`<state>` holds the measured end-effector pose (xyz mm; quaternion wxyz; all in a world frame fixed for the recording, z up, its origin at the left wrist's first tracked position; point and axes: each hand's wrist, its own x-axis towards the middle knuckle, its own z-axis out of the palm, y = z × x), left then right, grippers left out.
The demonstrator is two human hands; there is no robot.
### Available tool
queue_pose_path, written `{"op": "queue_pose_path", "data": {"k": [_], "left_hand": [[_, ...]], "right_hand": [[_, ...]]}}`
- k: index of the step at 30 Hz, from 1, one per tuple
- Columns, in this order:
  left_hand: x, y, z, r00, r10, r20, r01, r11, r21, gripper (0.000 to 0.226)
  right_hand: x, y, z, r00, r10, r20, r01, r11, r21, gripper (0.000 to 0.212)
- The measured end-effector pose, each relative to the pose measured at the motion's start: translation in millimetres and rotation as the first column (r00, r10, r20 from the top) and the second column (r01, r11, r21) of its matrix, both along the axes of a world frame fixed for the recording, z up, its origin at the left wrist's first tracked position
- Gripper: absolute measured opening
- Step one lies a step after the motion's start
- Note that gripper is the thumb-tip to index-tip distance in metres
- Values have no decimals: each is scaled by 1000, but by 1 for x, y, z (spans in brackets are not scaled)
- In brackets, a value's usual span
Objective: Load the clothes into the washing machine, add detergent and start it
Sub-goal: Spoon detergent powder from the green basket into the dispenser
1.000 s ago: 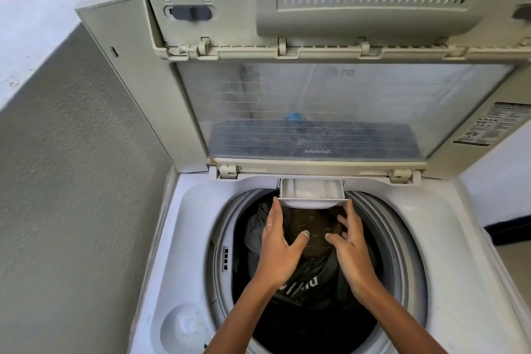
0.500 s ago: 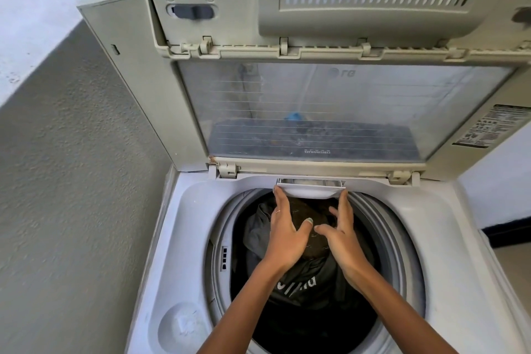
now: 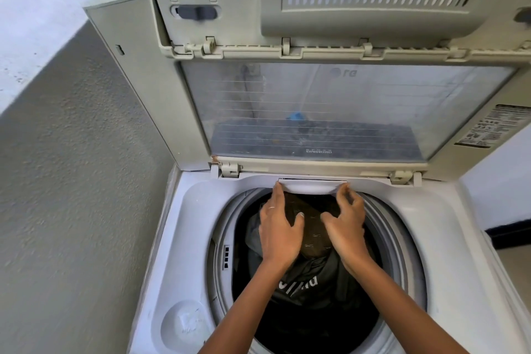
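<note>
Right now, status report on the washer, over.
Both hands, left hand and right hand, open, fingertips on white plastic detergent drawer. Dark clothes in drum. Nothing in the way.

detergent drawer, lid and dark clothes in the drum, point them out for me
detergent drawer (image 3: 311,187): head view, on its curved white front
lid (image 3: 330,100): head view, on the clear window panel
dark clothes (image 3: 313,287): head view, on the black garment with white lettering

The single head view looks steeply down and forward from close above the washing machine (image 3: 459,238), its raised lid (image 3: 330,112) filling the far side.
</note>
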<state>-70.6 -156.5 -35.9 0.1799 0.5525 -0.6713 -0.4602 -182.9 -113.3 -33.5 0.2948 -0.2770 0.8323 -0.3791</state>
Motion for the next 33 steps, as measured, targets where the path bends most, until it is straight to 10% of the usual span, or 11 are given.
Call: {"op": "queue_pose_path", "data": {"k": [4,9,33], "left_hand": [[3,-9,0,960,281,-2,-271,926,-264,51],[7,-24,-10,937,336,93,-273,872,-406,51],[-12,-39,-20,876,481,24,-428,800,-420,36]], "right_hand": [[-8,5,0,893,-237,-382,178,967,-185,41],[-38,7,-12,643,-5,-766,-78,994,-72,41],[-56,-10,-23,517,-103,-850,-105,978,-182,20]]}}
